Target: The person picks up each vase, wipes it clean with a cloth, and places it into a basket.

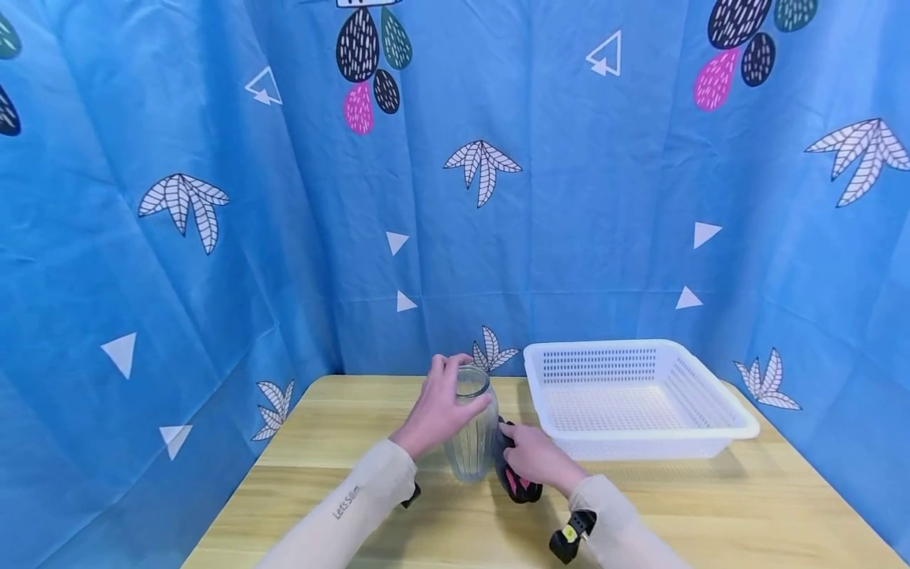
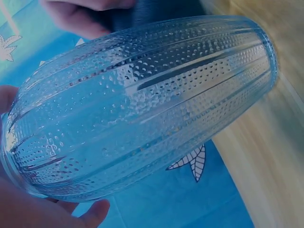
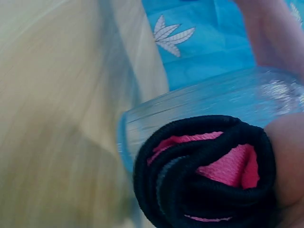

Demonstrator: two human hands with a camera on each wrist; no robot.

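Note:
A clear ribbed glass vase (image 1: 471, 446) stands upright on the wooden table. The left hand (image 1: 442, 407) grips it round the rim, thumb on the near side; dimples cover the glass (image 2: 142, 104) in the left wrist view. Just right of the vase, the right hand (image 1: 536, 456) holds a rolled black and pink cloth item (image 1: 522, 484) against or close beside the glass. In the right wrist view the roll's end (image 3: 228, 166) shows pink inside black edging, with the vase (image 3: 199, 104) behind it. The right fingertips are partly hidden.
A white perforated plastic basket (image 1: 576, 442) sits at the right back of the table (image 1: 320, 427), close to the right hand. A blue patterned curtain (image 1: 554, 197) hangs behind and on both sides.

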